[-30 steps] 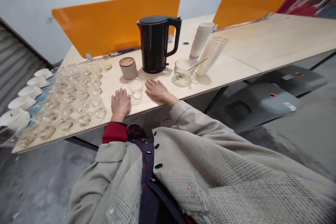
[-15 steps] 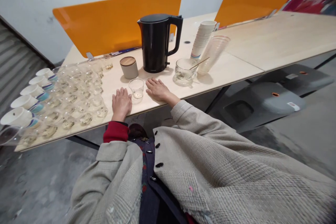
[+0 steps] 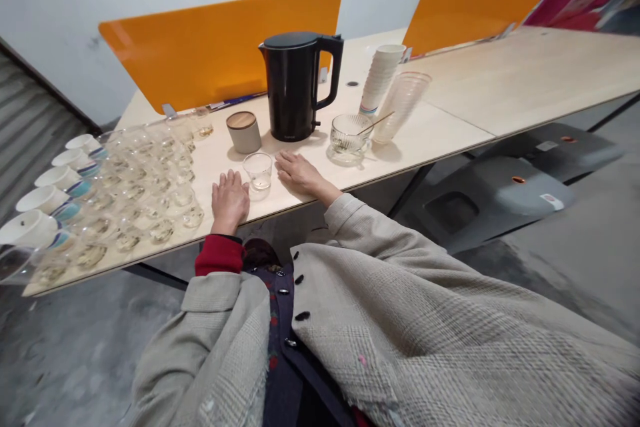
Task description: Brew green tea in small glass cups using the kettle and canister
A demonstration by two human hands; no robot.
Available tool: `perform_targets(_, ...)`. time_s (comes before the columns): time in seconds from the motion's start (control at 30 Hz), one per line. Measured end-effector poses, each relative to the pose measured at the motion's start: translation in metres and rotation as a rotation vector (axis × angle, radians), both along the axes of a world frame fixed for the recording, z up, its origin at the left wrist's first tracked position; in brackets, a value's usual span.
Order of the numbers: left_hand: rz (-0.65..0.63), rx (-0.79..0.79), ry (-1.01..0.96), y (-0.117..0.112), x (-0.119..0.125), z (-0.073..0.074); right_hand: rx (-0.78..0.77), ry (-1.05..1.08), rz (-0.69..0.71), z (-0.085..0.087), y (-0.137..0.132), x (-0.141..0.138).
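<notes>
My left hand (image 3: 231, 201) rests flat on the pale wooden table (image 3: 450, 113), fingers stretched forward, holding nothing. Flat on the tabletop too lies my right hand (image 3: 300, 173), open and reaching toward the kettle's base. Between the two hands stands a small clear plastic cup (image 3: 259, 171), upright, seemingly with a little clear liquid at its bottom. Behind it are a grey canister (image 3: 245, 135) with a wooden lid and a black electric kettle (image 3: 291, 90). Right of my right hand sits a ribbed glass bowl (image 3: 349, 137) with a thin stick leaning in it.
Several clear cups (image 3: 134, 191) with bits at the bottom crowd the table's left end, beside a row of paper cups (image 3: 44, 199). Stacked paper cups (image 3: 383, 77) and stacked plastic cups (image 3: 404, 103) stand at right. Orange dividers (image 3: 220, 47) line the back. Grey stools (image 3: 495, 193) are below.
The whole view has shifted slightly, with the table's things appearing a little further left and lower. Both hands keep their places on the table beside the cup.
</notes>
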State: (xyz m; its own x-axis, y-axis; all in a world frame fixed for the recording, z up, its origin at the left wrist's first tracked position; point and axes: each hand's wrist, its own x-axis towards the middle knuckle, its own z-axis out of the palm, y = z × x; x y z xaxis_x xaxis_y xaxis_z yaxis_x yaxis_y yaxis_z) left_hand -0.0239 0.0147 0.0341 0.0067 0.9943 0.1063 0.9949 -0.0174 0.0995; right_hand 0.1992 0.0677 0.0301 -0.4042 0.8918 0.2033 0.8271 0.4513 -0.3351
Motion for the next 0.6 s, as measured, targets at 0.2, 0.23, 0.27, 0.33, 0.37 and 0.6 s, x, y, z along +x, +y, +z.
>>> perform_targets(0.2,-0.016,0.028,0.002,0.003,-0.002,-0.003,0.420,0.605,-0.329,-0.009,-0.010,0.056)
perform_targets(0.23,-0.018,0.033,0.000,0.003,-0.002,-0.003,0.478,0.692,-0.393,-0.009,-0.012,0.071)
perform_targets(0.27,-0.020,0.037,-0.001,0.003,-0.001,-0.003,0.528,0.771,-0.442,-0.009,-0.015,0.087)
perform_targets(0.33,-0.016,0.037,-0.002,0.003,0.000,-0.002,0.593,0.902,-0.511,-0.007,-0.020,0.117)
perform_targets(0.37,-0.013,0.033,-0.003,0.002,0.000,-0.002,0.610,0.942,-0.538,-0.006,-0.023,0.129)
perform_targets(0.6,-0.003,0.006,0.008,0.002,-0.001,-0.002,0.603,1.085,-0.684,-0.010,-0.033,0.167)
